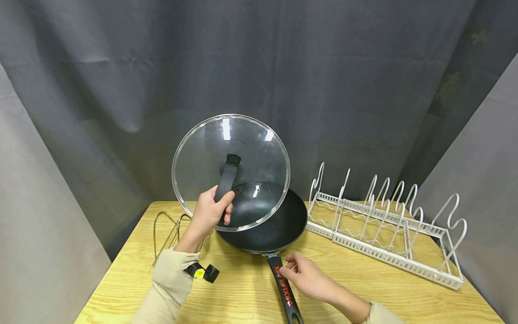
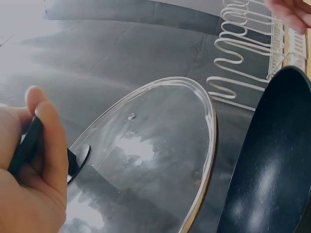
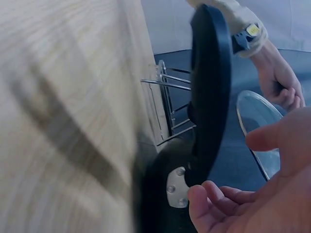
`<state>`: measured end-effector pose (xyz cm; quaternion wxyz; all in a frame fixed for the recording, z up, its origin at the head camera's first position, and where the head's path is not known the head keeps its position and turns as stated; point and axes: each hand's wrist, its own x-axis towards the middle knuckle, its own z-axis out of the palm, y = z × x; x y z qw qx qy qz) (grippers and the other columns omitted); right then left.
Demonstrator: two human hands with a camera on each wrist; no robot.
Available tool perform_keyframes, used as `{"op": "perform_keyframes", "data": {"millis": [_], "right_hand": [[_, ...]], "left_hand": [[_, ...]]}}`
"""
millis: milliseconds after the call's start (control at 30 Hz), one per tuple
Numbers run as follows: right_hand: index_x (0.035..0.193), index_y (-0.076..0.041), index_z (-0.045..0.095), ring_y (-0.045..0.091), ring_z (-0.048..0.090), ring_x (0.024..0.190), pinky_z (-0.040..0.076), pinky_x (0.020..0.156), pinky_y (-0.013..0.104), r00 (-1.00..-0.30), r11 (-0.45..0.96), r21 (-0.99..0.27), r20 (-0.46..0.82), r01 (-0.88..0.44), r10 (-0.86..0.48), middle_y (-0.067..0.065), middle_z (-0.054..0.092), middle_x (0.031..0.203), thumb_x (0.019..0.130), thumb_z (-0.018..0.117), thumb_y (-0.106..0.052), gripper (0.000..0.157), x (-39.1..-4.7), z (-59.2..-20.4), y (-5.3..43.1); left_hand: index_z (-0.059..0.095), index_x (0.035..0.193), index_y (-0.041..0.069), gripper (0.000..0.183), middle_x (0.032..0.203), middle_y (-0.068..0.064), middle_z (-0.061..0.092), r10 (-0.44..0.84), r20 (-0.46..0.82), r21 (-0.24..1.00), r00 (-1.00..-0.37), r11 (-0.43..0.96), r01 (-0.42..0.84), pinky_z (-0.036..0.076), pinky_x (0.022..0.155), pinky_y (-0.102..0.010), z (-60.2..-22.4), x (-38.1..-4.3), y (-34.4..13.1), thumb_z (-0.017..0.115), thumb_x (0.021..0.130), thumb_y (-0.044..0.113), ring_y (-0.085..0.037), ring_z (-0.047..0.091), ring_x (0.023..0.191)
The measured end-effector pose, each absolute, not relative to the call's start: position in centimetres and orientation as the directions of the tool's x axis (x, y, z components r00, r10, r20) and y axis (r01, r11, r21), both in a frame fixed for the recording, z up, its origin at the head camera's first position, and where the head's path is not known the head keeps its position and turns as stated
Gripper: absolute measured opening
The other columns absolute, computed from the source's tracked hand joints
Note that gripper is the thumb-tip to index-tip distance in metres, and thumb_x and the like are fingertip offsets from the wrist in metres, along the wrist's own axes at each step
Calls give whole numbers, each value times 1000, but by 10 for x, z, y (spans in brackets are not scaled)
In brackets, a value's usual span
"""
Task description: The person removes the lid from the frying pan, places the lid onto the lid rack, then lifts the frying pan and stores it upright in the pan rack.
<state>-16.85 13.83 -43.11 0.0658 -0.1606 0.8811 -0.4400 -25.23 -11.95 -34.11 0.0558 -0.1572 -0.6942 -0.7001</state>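
A round glass lid point(image 1: 202, 157) with a metal rim is tilted up above the wok. My left hand point(image 1: 208, 211) grips its black handle point(image 1: 228, 175), and the left wrist view shows fingers curled round that handle. Below and behind the lid, the dark wok point(image 1: 289, 225) sits on the table, its long black handle point(image 1: 283, 288) with red lettering toward me. Close to the right side of the wok handle is my right hand point(image 1: 309, 276). In the right wrist view its thumb stands apart from the loosely bent fingers point(image 3: 218, 201), which are near the handle's base; contact is unclear.
A white wire rack point(image 1: 388, 243) with upright loops stands on the wooden table point(image 1: 238, 292) at the right. A smaller metal wire rack point(image 1: 162, 238) is at the left, partly behind my left forearm. A grey curtain point(image 1: 323, 90) hangs behind.
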Motion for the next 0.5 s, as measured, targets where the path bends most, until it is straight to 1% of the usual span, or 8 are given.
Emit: {"op": "perform_keyframes", "data": {"millis": [133, 300, 433, 500], "right_hand": [[108, 7, 54, 15, 55, 80, 46, 68, 29, -940, 569, -780, 67, -259, -335, 4, 59, 89, 89, 63, -21, 35, -174, -424, 136], [110, 5, 54, 12, 55, 78, 46, 68, 26, -919, 566, -761, 102, -318, -380, -1, 59, 86, 90, 61, -20, 32, -181, -417, 131], [109, 3, 54, 12, 55, 77, 45, 67, 26, -906, 554, -759, 111, -342, -409, -1, 58, 86, 90, 60, -20, 30, -187, -408, 126], [109, 2, 55, 13, 55, 78, 45, 67, 26, -900, 552, -756, 112, -352, -421, -1, 59, 86, 91, 59, -20, 29, -190, -403, 123]], "left_hand": [[49, 82, 0, 25, 55, -6, 50, 93, 328, 944, -940, 12, 330, 42, 40, -24, -343, -250, -129, 61, 93, 19, -14, 50, 38], [49, 81, 0, 28, 56, -7, 51, 45, 356, 932, -933, 56, 358, 43, 40, -24, -346, -247, -139, 62, 93, 22, -15, 52, 38], [49, 83, 0, 27, 56, -7, 52, 9, 351, 934, -936, 71, 351, 45, 41, -25, -347, -243, -147, 61, 93, 21, -16, 52, 39], [49, 85, 0, 25, 56, -7, 52, -10, 347, 936, -938, 69, 345, 46, 41, -27, -347, -241, -151, 61, 93, 20, -16, 52, 39]]}}
